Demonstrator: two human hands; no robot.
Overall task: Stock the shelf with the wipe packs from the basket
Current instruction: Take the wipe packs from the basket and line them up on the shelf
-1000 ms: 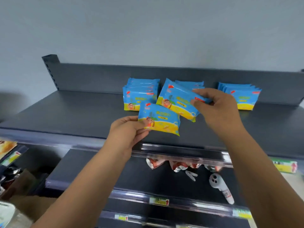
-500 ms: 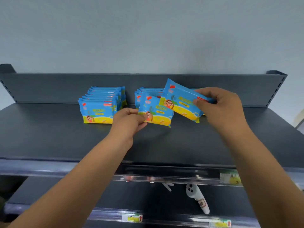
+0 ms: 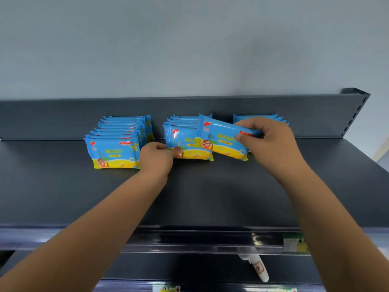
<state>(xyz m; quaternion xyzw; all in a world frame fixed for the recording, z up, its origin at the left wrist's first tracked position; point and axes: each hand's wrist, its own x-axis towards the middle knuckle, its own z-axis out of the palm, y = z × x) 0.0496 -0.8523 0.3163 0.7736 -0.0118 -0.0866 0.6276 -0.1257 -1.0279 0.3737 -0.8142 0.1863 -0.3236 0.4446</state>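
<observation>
Blue and yellow wipe packs stand in three rows on the dark grey top shelf (image 3: pixel 210 197). The left row (image 3: pixel 117 142) holds several packs. My left hand (image 3: pixel 156 158) pinches the lower left corner of a wipe pack (image 3: pixel 189 144) standing at the front of the middle row. My right hand (image 3: pixel 267 140) grips a second wipe pack (image 3: pixel 223 138) by its top right edge, tilted and held just above the shelf, overlapping the middle row's front pack. The right row (image 3: pixel 256 118) is mostly hidden behind my right hand. The basket is out of view.
The shelf's back panel (image 3: pixel 63 119) runs behind the rows, with a perforated end bracket (image 3: pixel 355 114) at the right. A price rail (image 3: pixel 210 243) with a green label (image 3: pixel 294 243) lines the front edge. A white bottle-like item (image 3: pixel 259 268) lies on the shelf below.
My left hand has set its pack down at the front of the middle row. My right hand has carried its tilted pack slightly back and right. The camera has come closer.
</observation>
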